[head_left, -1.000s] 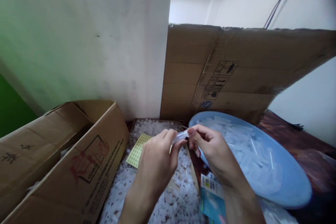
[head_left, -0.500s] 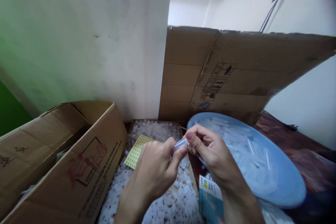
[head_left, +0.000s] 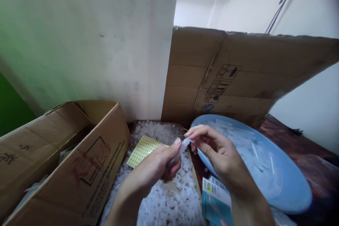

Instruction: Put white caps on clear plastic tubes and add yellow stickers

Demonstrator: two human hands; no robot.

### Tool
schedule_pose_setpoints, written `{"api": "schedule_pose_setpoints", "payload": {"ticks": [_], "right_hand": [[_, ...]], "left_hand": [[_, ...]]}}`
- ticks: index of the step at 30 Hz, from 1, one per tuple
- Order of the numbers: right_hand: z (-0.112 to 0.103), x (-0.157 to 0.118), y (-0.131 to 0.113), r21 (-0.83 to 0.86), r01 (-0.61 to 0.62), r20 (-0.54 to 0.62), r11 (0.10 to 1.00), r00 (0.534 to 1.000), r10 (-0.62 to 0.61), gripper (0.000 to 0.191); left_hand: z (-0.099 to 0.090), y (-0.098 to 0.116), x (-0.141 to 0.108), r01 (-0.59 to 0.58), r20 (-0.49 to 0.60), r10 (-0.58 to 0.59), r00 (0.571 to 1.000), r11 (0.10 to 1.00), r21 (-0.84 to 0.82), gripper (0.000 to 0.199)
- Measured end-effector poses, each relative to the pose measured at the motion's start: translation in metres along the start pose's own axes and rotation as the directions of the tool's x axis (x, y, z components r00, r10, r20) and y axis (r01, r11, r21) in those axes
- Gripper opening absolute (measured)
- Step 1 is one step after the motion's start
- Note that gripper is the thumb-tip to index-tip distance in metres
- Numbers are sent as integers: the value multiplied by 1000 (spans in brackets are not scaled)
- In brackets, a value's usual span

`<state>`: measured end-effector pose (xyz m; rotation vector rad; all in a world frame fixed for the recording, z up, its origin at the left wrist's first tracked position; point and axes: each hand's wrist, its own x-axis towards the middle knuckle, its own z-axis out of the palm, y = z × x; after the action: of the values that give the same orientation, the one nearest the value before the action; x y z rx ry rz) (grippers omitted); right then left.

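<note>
My left hand [head_left: 161, 162] is closed around a small clear plastic tube [head_left: 180, 152], which tilts up to the right. At the tube's upper end, the fingertips of my right hand [head_left: 212, 143] pinch its narrow tip or a small cap; which one is too small to tell. Under both hands lies a shallow tray filled with small translucent plastic pieces [head_left: 172, 201]. A yellow sheet of small round stickers [head_left: 144, 150] rests on those pieces, partly covered by my left hand.
An open cardboard box [head_left: 106, 155] stands at the left. On the right, a blue basin [head_left: 299, 190] holds many clear tubes. A teal and white packet [head_left: 215, 203] lies near my right forearm. Behind stand a large cardboard sheet [head_left: 246, 60] and a white panel [head_left: 119, 42].
My left hand has turned, so the tube now points up more steeply. My right fingers have shifted to its upper end and loosened slightly. The view has moved a little.
</note>
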<state>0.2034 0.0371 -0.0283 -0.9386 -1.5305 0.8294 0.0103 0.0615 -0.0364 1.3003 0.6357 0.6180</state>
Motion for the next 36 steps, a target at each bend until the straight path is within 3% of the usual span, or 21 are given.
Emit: {"api": "schedule_pose_setpoints", "payload": {"ticks": [5,10,13,16,18,21,24,26,31,36], "right_hand": [[-5,-2,8,169,-49,-168,984,983,78,10],[4,3,6,306,-117,-144,945,975,168,13],[8,5,6,282,-166,-131,945,969,209,18],[6,5,11,152,-217,-139,964,961,239,22],[5,6,16,47,-236,-180,971,954,241,24],[6,10,20,-52,-256,-259,965,937,234,26],[7,12,22,-116,-280,-307,953,922,234,23],[7,13,23,-153,-299,-314,942,918,241,21],[4,11,27,-229,-346,-309,910,912,269,20],[4,11,28,-364,-340,-277,867,929,247,19]], "left_hand": [[-3,3,-5,8,-26,-8,1000,1000,-10,63],[-6,2,-3,3,-53,-4,999,1000,-6,62],[-6,2,-4,-45,-84,49,995,998,54,61],[-7,1,-5,-93,-116,117,986,977,191,48],[-8,-2,-3,-83,-157,151,976,924,372,36],[-7,-13,4,11,-232,187,954,755,655,18],[-2,-31,15,91,-179,113,977,539,837,6],[4,-42,21,96,-119,25,993,440,893,3],[16,-62,32,101,-94,-38,995,362,927,25],[17,-71,38,75,-58,-62,996,325,943,28]]}}
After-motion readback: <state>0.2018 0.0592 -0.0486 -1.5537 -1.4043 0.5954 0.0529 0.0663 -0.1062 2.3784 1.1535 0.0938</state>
